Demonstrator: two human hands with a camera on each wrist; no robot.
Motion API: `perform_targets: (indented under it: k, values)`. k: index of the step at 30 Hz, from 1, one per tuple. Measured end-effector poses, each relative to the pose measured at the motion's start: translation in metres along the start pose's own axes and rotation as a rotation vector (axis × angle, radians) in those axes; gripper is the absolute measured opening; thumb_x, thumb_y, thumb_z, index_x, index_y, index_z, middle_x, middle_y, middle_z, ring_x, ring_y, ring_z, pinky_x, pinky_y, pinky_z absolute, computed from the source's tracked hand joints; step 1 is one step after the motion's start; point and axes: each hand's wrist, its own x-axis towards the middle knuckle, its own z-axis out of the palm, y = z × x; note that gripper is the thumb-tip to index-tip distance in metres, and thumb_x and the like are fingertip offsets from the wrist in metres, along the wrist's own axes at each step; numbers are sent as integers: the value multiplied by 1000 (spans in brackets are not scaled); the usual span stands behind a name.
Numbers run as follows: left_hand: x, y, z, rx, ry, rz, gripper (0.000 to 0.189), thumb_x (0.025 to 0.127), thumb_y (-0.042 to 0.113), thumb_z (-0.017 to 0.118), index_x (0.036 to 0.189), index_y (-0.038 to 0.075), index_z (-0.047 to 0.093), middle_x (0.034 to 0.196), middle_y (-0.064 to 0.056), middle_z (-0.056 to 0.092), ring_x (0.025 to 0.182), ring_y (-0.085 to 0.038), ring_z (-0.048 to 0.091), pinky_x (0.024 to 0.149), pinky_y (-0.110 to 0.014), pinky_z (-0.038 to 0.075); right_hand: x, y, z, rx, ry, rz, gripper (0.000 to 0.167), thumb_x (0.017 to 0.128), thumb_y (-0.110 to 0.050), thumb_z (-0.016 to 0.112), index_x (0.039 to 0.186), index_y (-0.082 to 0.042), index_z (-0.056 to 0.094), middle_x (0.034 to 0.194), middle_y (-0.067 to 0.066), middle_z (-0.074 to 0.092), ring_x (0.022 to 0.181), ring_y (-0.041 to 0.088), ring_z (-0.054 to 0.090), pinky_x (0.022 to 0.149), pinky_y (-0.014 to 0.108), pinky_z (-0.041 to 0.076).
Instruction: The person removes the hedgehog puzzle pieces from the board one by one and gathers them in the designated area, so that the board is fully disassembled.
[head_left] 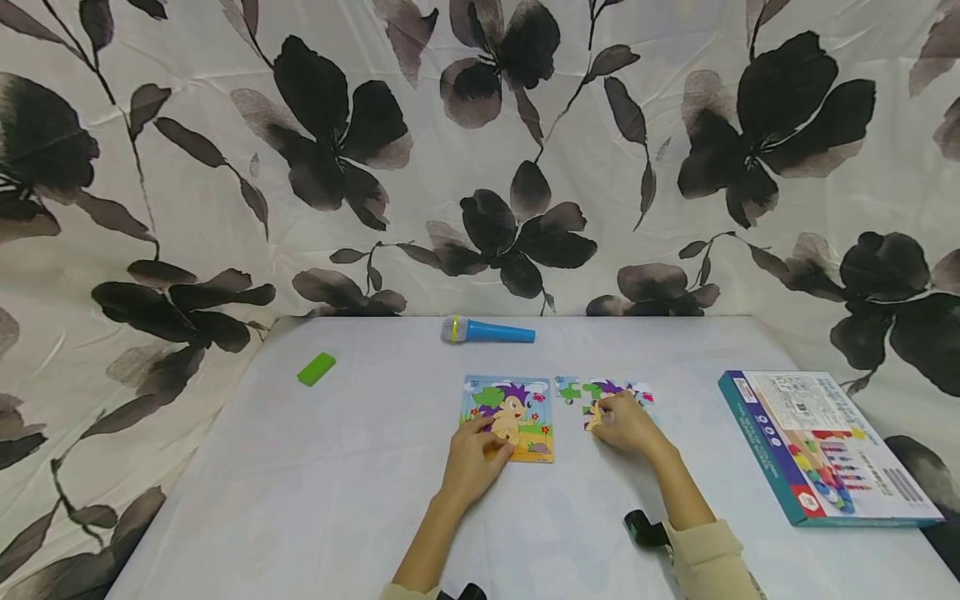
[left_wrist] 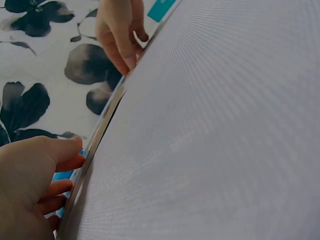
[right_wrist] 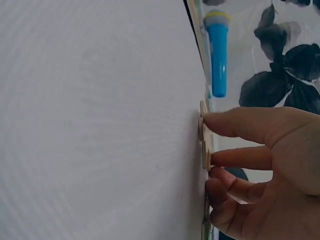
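Note:
A square picture puzzle [head_left: 538, 417] with a purple-haired hedgehog lies flat near the middle of the table. My left hand [head_left: 468, 467] rests on its lower left part, fingers over the picture and thumb by the lower edge. Just right of it sit several loose puzzle pieces [head_left: 567, 390] with a similar picture, partly covered by my right hand [head_left: 628, 425]. That hand pinches a puzzle piece [head_left: 589, 414] between thumb and index finger at the table surface. In the right wrist view, the piece [right_wrist: 205, 152] shows edge-on at the fingertips.
A blue toy microphone [head_left: 498, 332] lies at the table's back edge. The green block [head_left: 317, 369] is at the back left. A large flat box [head_left: 832, 450] occupies the right side. Behind the white table [head_left: 337, 500] hangs a flowered cloth [head_left: 420, 167].

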Motion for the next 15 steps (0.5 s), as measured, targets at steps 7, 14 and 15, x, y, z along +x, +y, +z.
perform_targets:
  k: [7,14,15]
  values:
    - [0,0,-1,-5,-1,-4,15,81,20,72,81,5,74,121,-16,61,119,-36,51,103,-53,34,-2,-7,-1,-44,-39,18,51,74,-11,72,117,13,58,113,28,53,108,41,50,93,54,43]
    - [1,-3,1,2,-7,-8,15,82,21,72,82,6,75,121,-15,61,118,-35,51,103,-53,34,-2,-7,-1,-64,-30,27,51,70,-12,73,113,12,59,109,22,55,104,37,50,93,52,42]
    - [1,-3,1,2,-9,-9,15,82,21,72,82,6,75,121,-15,61,118,-35,51,103,-53,34,-2,-7,-1,-65,-27,25,51,70,-12,74,113,12,60,109,22,56,103,37,50,93,52,42]
